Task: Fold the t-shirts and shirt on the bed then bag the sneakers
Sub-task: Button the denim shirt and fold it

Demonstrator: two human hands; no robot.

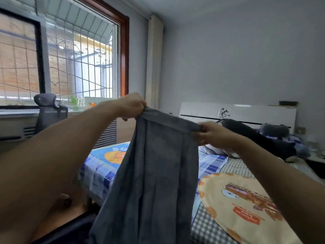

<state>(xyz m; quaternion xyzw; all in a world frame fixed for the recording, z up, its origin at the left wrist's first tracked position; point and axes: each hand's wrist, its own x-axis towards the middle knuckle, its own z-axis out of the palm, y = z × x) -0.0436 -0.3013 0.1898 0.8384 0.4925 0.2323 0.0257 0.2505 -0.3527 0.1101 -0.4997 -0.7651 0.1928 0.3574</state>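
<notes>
While both arms reach out, the left hand (131, 105) and the right hand (213, 133) each pinch one top corner of one gray shirt (154, 173). It hangs down in the air, near the left side of one bed (207, 224) with a checked sheet.

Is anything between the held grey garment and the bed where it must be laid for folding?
Nothing visible. Left hand and right hand pinch the grey garment in the air; the bed beyond it shows only its patterned covers there.
</notes>
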